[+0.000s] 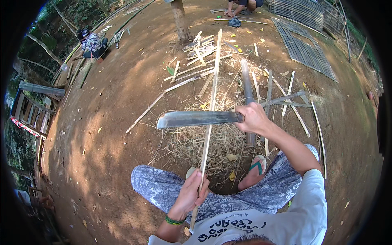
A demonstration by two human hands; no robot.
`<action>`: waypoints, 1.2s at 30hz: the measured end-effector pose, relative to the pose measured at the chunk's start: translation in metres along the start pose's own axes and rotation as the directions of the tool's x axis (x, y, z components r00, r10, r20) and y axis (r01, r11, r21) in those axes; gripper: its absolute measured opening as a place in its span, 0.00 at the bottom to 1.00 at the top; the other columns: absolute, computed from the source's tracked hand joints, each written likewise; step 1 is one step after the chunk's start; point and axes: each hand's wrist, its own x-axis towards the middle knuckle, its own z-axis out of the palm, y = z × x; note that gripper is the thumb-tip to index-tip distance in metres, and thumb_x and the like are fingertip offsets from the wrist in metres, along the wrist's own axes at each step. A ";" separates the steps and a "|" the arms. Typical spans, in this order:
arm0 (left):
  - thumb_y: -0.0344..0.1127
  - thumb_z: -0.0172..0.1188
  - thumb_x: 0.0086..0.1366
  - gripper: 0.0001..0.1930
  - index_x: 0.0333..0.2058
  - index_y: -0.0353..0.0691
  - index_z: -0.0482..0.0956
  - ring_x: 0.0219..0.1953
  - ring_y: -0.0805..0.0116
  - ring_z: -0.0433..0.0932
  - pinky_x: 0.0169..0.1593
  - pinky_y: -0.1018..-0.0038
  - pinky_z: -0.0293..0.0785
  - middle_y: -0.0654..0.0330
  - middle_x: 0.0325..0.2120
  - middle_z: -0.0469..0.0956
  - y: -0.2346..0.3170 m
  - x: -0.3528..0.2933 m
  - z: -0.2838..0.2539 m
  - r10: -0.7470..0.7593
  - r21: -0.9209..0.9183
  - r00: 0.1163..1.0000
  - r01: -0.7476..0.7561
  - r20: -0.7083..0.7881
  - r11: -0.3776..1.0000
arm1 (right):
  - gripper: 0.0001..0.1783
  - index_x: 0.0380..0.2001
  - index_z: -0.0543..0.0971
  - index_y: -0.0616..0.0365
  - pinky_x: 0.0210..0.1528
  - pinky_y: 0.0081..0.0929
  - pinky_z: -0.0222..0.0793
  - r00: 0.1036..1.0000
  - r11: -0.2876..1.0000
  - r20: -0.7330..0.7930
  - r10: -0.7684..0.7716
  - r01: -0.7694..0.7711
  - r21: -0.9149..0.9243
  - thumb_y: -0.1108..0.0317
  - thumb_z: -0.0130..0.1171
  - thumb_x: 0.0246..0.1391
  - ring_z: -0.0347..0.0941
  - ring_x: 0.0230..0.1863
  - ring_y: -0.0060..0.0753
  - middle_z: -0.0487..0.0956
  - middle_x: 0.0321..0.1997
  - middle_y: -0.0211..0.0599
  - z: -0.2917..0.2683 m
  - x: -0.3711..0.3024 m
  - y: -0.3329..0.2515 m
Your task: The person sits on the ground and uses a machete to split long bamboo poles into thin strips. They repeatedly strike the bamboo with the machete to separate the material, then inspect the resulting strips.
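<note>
My right hand (251, 116) is closed around the handle of a machete (196, 119), whose broad dark blade points left. The blade lies across a long pale bamboo strip (214, 87); whether the edge bites into it I cannot tell. My left hand (192, 190) grips the strip's near end, in front of my lap. From there the strip runs away from me, slanting slightly right. Under the blade is a heap of thin shavings (188, 145) on the ground. A thick bamboo pole (247, 83) lies just beyond my right hand, partly hidden by it.
Split bamboo pieces (202, 53) are piled near a tree trunk (179, 20). More strips (288, 102) lie scattered at the right. A slatted bamboo panel (304, 49) rests at the far right. One person (93, 43) crouches far left, another (245, 6) at the far top.
</note>
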 end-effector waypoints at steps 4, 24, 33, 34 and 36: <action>0.46 0.32 0.80 0.17 0.35 0.43 0.61 0.08 0.79 0.53 0.10 0.82 0.51 0.66 0.14 0.59 -0.003 -0.016 -0.002 -0.067 -0.059 0.998 0.066 -0.009 0.996 | 0.11 0.20 0.80 0.58 0.26 0.43 0.73 0.968 0.968 0.035 0.248 -0.247 -0.043 0.62 0.61 0.44 0.74 0.15 0.48 0.73 0.11 0.44 -0.011 0.014 0.035; 0.46 0.34 0.80 0.16 0.38 0.41 0.62 0.07 0.81 0.52 0.09 0.84 0.52 0.66 0.14 0.58 -0.012 -0.029 -0.019 -0.106 -0.208 0.994 0.111 0.036 0.972 | 0.09 0.18 0.75 0.55 0.26 0.44 0.72 0.989 0.993 0.112 -0.095 0.102 -0.059 0.64 0.65 0.33 0.76 0.20 0.50 0.78 0.17 0.40 0.000 -0.005 0.011; 0.46 0.33 0.80 0.16 0.39 0.42 0.62 0.07 0.82 0.53 0.09 0.85 0.52 0.67 0.15 0.59 -0.015 -0.033 -0.018 -0.110 -0.256 0.993 0.118 0.044 0.960 | 0.12 0.18 0.75 0.56 0.27 0.44 0.72 0.991 0.988 0.079 -0.104 0.112 -0.107 0.63 0.66 0.31 0.77 0.21 0.49 0.78 0.17 0.39 0.001 0.004 0.034; 0.46 0.33 0.80 0.16 0.39 0.41 0.62 0.07 0.82 0.53 0.09 0.85 0.52 0.67 0.15 0.59 -0.015 -0.033 -0.018 -0.107 -0.266 0.993 0.117 0.053 0.957 | 0.12 0.18 0.75 0.56 0.27 0.44 0.72 0.991 0.987 0.080 -0.109 0.117 -0.110 0.63 0.66 0.31 0.76 0.21 0.49 0.77 0.17 0.39 0.000 0.004 0.035; 0.46 0.33 0.80 0.16 0.39 0.41 0.62 0.07 0.82 0.53 0.09 0.85 0.52 0.67 0.15 0.59 -0.018 -0.033 -0.021 -0.094 -0.291 0.993 0.109 0.065 0.950 | 0.11 0.18 0.75 0.55 0.26 0.45 0.71 0.995 0.990 0.065 -0.074 0.081 -0.118 0.63 0.65 0.31 0.76 0.20 0.49 0.77 0.16 0.39 0.001 0.005 0.026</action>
